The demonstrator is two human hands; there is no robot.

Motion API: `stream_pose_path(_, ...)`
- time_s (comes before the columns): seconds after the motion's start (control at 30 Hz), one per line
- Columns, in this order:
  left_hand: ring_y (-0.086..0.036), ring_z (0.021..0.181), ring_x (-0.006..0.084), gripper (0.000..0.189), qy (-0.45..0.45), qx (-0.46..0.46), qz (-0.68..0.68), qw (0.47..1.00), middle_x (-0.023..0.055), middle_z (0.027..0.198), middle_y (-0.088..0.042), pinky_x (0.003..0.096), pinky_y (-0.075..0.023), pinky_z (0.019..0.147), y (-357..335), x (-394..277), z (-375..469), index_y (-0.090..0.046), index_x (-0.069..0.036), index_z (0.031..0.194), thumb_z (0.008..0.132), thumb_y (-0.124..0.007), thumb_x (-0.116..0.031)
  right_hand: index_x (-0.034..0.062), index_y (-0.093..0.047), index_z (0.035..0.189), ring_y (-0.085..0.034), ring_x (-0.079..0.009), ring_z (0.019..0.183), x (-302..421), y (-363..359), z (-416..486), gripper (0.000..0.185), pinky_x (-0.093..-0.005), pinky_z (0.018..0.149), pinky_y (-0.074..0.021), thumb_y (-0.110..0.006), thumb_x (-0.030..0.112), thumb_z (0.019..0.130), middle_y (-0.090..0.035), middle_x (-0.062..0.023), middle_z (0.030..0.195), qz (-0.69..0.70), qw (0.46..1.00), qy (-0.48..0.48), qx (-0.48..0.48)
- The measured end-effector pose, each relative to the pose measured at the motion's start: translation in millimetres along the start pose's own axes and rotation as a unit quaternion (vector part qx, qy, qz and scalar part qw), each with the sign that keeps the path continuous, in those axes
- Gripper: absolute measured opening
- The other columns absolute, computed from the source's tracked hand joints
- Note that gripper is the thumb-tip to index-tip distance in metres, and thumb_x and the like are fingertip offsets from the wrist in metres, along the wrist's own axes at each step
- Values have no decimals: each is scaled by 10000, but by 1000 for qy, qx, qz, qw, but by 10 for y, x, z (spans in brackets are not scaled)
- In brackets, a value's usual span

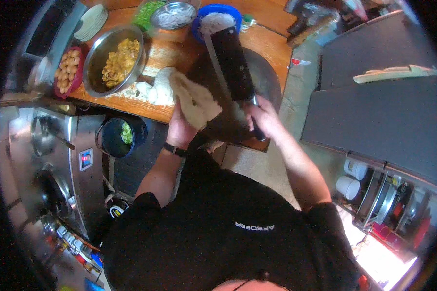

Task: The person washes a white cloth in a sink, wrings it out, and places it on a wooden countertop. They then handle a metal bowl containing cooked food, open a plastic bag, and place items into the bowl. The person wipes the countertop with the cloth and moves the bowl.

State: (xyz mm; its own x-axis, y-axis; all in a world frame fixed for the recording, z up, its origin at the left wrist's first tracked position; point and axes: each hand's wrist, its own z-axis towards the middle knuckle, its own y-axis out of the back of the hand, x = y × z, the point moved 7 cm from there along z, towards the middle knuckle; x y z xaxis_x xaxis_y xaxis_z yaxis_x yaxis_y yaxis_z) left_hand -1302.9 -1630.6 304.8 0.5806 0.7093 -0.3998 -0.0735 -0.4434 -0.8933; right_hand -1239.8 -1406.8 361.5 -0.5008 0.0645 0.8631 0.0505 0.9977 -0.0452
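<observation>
My left hand (181, 125) holds a beige cloth (196, 100) at the near edge of the wooden table (160, 111). In my right hand (264, 118) is the handle of a wide, dark-bladed cleaver (233, 65), its blade pointing away from me. Cleaver and cloth are above a dark round chopping board (264, 69). Left of the cloth, a whitish mass (162, 89), perhaps dough, rests on the table amid white powder. A steel bowl (89, 63) beyond it holds yellow-brown chunks of food.
Eggs fill a red basket (66, 71) at the left, near stacked pale plates (91, 22). A steel bowl of white slices (173, 15) and a blue basin (236, 14) stand at the back. Below the table's left side are a dark bucket (118, 137) and a steel stove (89, 132).
</observation>
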Motion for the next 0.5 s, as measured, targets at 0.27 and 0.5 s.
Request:
stream_pose_path(0.27,-647,1056,234,467,-11,-13,185,983,65,1166,-646,385,-555,882,-1267,205,229,-524,-67,1345,900,-665,-58,49,-552,1151,-518,-97,549,129,-109,-1023,237,-291,451,-426,-571,147,936,-574,-21,746,-2,998,-12,-67)
stream_pose_path(0.5,-636,1111,262,515,20,-26,323,946,118,1227,-641,398,-540,909,-836,-80,591,-514,-41,1354,888,-706,-144,39,-543,971,-530,-124,498,-202,298,-1610,89,-270,446,-426,-491,23,901,-544,-42,662,51,997,-50,16)
